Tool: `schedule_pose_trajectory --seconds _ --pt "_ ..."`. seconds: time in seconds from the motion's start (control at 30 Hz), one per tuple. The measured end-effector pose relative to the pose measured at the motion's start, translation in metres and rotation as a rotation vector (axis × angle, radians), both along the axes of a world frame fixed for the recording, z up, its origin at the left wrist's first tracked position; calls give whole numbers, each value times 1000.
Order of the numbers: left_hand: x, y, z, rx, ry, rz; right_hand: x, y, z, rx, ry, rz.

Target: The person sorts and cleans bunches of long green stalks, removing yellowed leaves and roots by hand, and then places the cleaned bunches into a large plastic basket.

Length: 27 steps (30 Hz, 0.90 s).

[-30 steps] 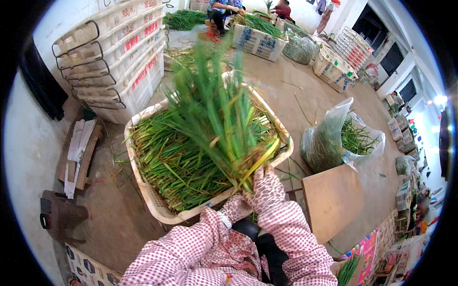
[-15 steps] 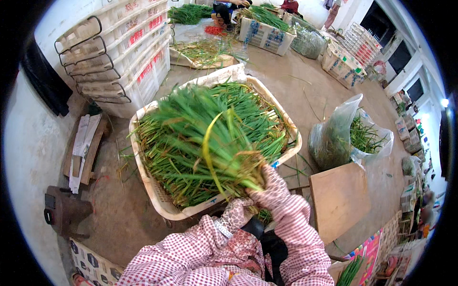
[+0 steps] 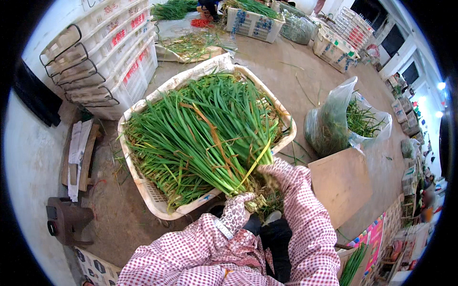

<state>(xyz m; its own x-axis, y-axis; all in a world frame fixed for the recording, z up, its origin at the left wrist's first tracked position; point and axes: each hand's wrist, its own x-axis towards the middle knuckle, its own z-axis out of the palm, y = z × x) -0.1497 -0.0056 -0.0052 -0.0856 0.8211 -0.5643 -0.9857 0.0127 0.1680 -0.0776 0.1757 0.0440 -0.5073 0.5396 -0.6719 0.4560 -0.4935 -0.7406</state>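
My left hand [image 3: 236,209], in a spotted glove, is closed around the pale root ends of a bunch of long green leafy stalks [image 3: 214,148], some browned or yellow, which lies across a white plastic crate [image 3: 155,209] full of similar greens. My right hand [image 3: 273,172], blurred, is closed on the base of another part of the bunch, right of the left hand, beside a yellow leaf. Both forearms are in pink checked sleeves.
Stacked white crates [image 3: 126,76] stand left, near a dark stool [image 3: 71,221] and boards [image 3: 76,162]. A clear bag of greens [image 3: 324,128] and a plywood board [image 3: 338,186] are right. More crates [image 3: 255,26] and people [image 3: 207,9] are farther back.
The bunch was upright, then swung down; now it lies over the crate's greens. My right hand has moved slightly up, and my left hand now holds the root ends.
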Motion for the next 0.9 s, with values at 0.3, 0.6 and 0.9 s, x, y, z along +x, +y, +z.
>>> schedule_pose_trajectory --seconds 0.3,0.6,0.9 --pt "-10 5 -11 13 254 -111 -11 32 -1 847 -489 123" --pt "-15 31 -17 -316 278 -333 -40 -67 40 519 -442 518" --pt "15 9 15 -185 1047 -317 -9 -79 20 416 173 213"
